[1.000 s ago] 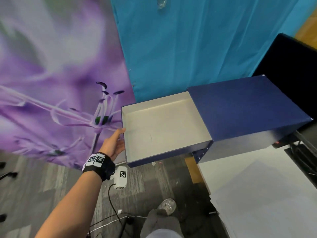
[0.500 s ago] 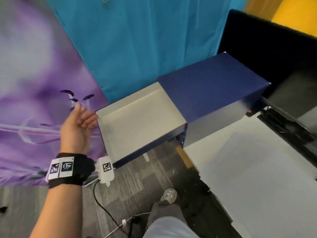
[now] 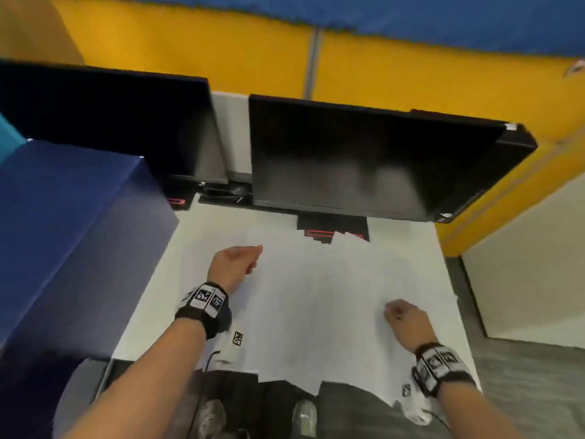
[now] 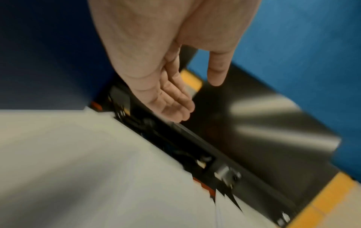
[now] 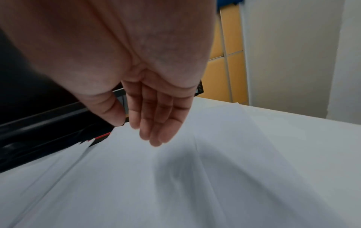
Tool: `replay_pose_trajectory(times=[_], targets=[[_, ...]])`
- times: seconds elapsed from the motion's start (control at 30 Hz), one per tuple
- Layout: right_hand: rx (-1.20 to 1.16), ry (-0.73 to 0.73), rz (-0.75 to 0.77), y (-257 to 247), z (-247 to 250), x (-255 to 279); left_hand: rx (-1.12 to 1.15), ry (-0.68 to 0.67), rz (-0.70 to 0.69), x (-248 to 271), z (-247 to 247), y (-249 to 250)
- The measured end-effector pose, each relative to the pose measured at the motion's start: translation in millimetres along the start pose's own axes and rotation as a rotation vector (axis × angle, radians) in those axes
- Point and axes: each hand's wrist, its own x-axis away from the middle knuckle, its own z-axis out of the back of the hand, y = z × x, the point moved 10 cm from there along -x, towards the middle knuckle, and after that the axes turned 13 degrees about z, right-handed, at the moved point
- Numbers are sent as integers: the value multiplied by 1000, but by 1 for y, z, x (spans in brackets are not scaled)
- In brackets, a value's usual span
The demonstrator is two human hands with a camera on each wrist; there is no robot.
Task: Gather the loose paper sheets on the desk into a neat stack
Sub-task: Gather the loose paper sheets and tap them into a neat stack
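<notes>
Several white paper sheets point(image 3: 316, 299) lie spread and overlapping over the white desk point(image 3: 148, 318), some past its near edge. My left hand point(image 3: 235, 263) hovers above their left part, fingers relaxed and holding nothing; the left wrist view shows the left hand point(image 4: 175, 98) open over the sheets point(image 4: 97, 177). My right hand point(image 3: 403, 315) hangs over the right part of the sheets. In the right wrist view the right hand point(image 5: 152, 120) has straight fingers just above the paper point(image 5: 195, 177), gripping nothing.
Two dark monitors point(image 3: 364, 160) point(image 3: 104, 118) stand at the back of the desk, with a monitor base point(image 3: 332, 229) partly under the sheets. A dark blue box point(image 3: 69, 232) sits at the left. A yellow partition point(image 3: 380, 64) rises behind. Floor and my shoes point(image 3: 304, 416) lie below.
My view swung right from the open drawer of the blue box to the desk. The left hand left the drawer and came over the sheets; the right hand came into view.
</notes>
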Motion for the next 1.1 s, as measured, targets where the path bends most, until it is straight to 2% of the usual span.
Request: replay_pose_trajectory(times=[0.1,0.2,0.27,0.33,0.43,0.53,0.6,0.7,0.9,0.93,1.03,1.1], targets=[[-8,47,-47,5,11,-36,-194,-58,81,-45,-69,-18],[-20,43,-122,24,11,-62,-433,-71,134,-65,-122,-30],[-27,49,-193,42,14,-70,-682,-83,136,-69,-152,-35],[8,104,-353,72,26,-70,-816,-59,103,-79,-169,-36],[-20,152,-738,128,38,-45,-847,-31,150,-90,-177,-43],[-51,100,-885,150,36,-42,-840,38,166,-92,-180,-38],[-75,102,-900,143,31,-52,-839,75,148,-92,-182,-35],[-98,98,-836,112,25,-78,-803,70,102,-94,-186,-35],[-148,77,-481,62,4,-121,-763,50,42,-94,-185,-29],[-145,94,-477,66,9,-116,-758,41,56,-94,-184,-31],[-110,121,-595,101,17,-80,-865,23,100,-84,-173,-41],[-170,116,-585,109,6,-58,-935,-23,96,-74,-172,-56]])
